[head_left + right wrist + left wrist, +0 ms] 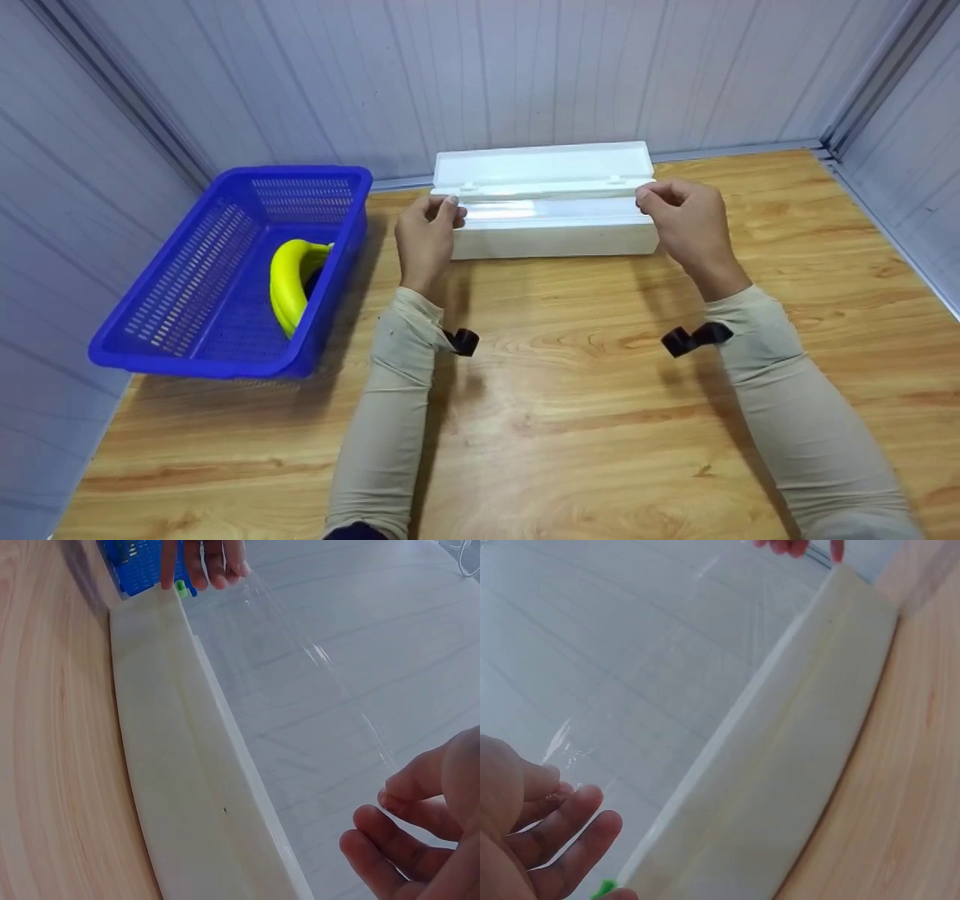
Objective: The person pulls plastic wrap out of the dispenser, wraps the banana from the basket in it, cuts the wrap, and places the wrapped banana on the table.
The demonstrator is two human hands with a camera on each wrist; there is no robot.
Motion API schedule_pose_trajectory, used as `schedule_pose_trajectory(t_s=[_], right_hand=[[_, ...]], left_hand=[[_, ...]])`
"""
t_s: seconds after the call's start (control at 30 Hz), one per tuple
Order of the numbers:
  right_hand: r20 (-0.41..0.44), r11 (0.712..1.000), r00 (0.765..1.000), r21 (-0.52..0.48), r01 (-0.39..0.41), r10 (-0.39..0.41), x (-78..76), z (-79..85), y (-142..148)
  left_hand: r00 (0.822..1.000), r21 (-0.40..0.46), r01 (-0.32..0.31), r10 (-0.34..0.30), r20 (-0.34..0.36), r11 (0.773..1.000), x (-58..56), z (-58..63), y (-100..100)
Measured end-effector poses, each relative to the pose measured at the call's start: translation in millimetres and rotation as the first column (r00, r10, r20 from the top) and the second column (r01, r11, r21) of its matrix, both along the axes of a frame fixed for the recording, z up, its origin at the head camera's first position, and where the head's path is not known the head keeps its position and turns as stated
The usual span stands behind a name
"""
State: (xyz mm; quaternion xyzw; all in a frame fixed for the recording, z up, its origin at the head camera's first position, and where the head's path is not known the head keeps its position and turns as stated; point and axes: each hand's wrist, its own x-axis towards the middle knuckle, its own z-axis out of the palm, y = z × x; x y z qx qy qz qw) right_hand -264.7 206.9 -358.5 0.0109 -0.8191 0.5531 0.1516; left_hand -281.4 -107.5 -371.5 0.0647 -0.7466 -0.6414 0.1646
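Both hands are up at the ends of the white box [551,225], each pinching a corner of the clear film [546,212] coming out of it. Left hand [425,238] has the film's left corner between thumb and fingertips, right hand [686,221] has the right corner the same way. They're about a box-length apart, which makes sense: grab a thin sheet at both corners and it stays flat and taut instead of bunching up or clinging to itself.

The wrist views show it better. From the left wrist the film [705,637] is a stretched see-through sheet rising off the box edge [780,765], with the fingers [562,829] loosely curled near its corner. From the right wrist it's the same deal: film [315,660] spans from that hand's fingers [397,840] over to the other hand's fingertips at the far end, by a small green bit [181,589] on the box.

The box sits crosswise on the wooden counter [570,420], near the back wall, lid [541,166] flipped open and standing up behind it, so the roll is reachable and the front edge is free. I'd guess its long side faces the person so the film pulls straight toward them.

Off to the left there's a blue basket [187,300] with a banana [289,289] in it, well apart from the box and not touched.
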Motion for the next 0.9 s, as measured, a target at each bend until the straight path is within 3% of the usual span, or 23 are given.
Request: schedule_pose_trajectory(t_s=[0.13,0.43,0.7,0.83,0.9], right_hand=[[0.010,0.999,1.000,-0.035,-0.013,0.013,-0.2,1.2,0],[-0.007,0.987,1.000,-0.159,-0.025,0.024,0.2,3.7,-2],[-0.030,0.954,0.999,-0.296,-0.045,0.038,0.0,5.2,-4],[-0.021,0.945,0.999,-0.324,-0.048,0.044,0.3,7.1,-3],[-0.023,0.935,0.999,-0.351,-0.054,0.049,0.3,7.9,-3]], left_hand=[[0.998,0.122,0.044,-0.039,-0.040,0.992,2.9,4.7,-1],[0.996,0.192,0.073,-0.061,-0.069,0.979,8.5,12.4,-2],[0.994,0.273,0.101,-0.084,-0.072,0.957,9.3,14.4,-2],[0.992,0.334,0.125,-0.125,-0.024,0.934,10.1,16.2,-3],[0.989,0.396,0.144,-0.146,-0.025,0.907,9.6,16.7,-4]])
